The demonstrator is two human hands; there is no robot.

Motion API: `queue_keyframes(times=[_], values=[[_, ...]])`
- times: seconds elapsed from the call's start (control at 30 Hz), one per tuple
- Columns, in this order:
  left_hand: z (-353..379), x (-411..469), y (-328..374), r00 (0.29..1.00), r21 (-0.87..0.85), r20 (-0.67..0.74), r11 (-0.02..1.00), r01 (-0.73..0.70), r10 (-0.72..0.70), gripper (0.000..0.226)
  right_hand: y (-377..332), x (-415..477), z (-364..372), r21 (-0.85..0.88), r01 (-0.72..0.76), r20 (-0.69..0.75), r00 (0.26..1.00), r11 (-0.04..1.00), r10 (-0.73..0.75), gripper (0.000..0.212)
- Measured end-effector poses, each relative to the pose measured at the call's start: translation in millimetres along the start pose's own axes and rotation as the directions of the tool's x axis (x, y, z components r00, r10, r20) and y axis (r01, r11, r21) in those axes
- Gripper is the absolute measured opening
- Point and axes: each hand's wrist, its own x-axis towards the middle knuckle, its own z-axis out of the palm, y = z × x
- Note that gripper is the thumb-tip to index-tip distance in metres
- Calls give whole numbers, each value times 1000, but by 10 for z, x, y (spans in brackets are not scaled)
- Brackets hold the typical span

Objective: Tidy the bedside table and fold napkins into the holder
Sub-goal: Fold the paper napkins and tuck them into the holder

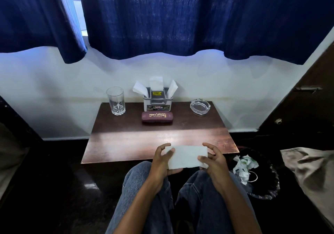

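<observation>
A folded white napkin (187,157) is held flat over the near edge of the dark wooden bedside table (159,138). My left hand (165,158) grips its left end, thumb on top and fingers underneath. My right hand (213,159) pinches its right end the same way. At the back of the table stands a grey napkin holder (157,100) with three folded white napkins (156,82) sticking up from its slots.
A maroon spectacle case (157,117) lies in front of the holder. A drinking glass (115,100) stands at the back left, a glass ashtray (200,106) at the back right. A black bin with crumpled paper (244,166) sits on the floor to the right.
</observation>
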Motion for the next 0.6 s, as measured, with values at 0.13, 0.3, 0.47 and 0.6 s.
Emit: queue_keyframes(times=[0.13, 0.3, 0.47, 0.6], values=[[21, -6, -29, 996, 73, -10, 994, -83, 84, 43, 24, 54, -14, 37, 17, -51, 999, 999, -15, 40], [45, 44, -43, 979, 52, -116, 986, -160, 165, 33, 99, 138, -5, -31, 34, -116, 993, 999, -37, 31], [37, 204, 94, 979, -165, -185, 979, -118, 87, 24, 43, 367, 45, -170, 57, -120, 990, 984, -78, 24], [-105, 409, 218, 988, -611, -80, 790, 53, -129, 12, -291, 738, 282, -353, 150, -145, 966, 923, -212, 31]])
